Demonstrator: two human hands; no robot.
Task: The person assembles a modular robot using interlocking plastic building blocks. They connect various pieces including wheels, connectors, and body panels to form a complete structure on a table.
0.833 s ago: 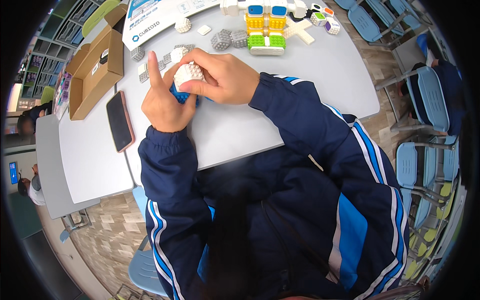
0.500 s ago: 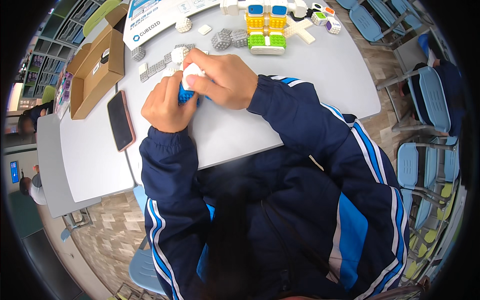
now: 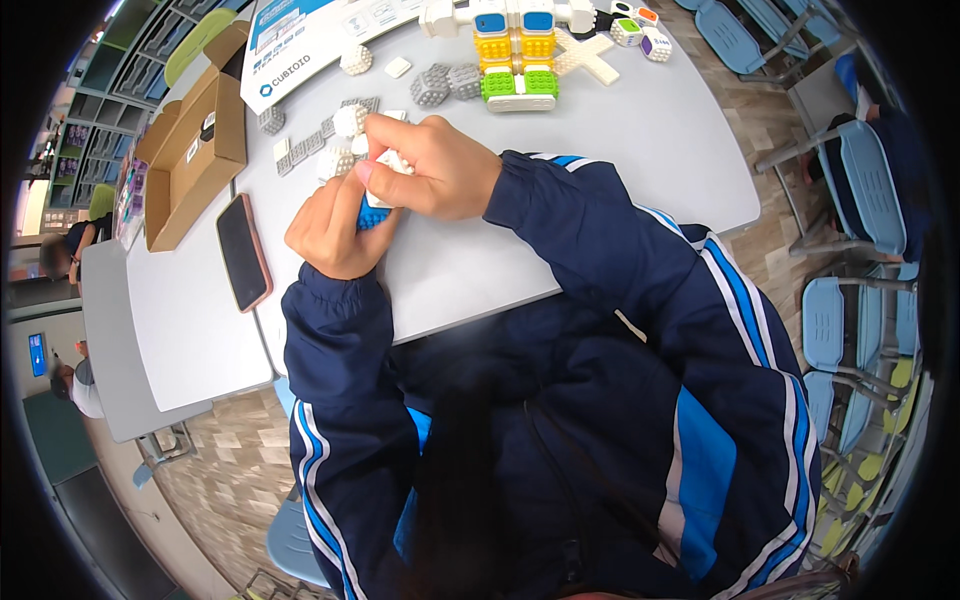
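Observation:
Close together over the table [image 3: 470, 255], both my hands are closed on a small build of studded blocks. My left hand [image 3: 335, 228] grips a blue studded block [image 3: 372, 213] at its lower part. With thumb and forefinger my right hand [image 3: 440, 172] pinches a white studded block [image 3: 398, 163] on top of the blue one. My fingers hide most of both blocks, and I cannot tell how firmly they are joined. Just beyond my fingers lie a white round studded block [image 3: 350, 121] and a row of grey flat pieces [image 3: 300, 153].
A figure [image 3: 516, 65] of yellow, green and white blocks stands at the back, with grey studded blocks [image 3: 430, 86] beside it. To the left are a phone [image 3: 243, 252] and an open cardboard box [image 3: 197, 150]. A white printed box [image 3: 300, 50] lies behind; blue chairs [image 3: 868, 185] stand right.
The white block between my hands has turned, so its studs now show where a smooth face was. My right thumb and fingers have shifted on it. Less of the blue block shows.

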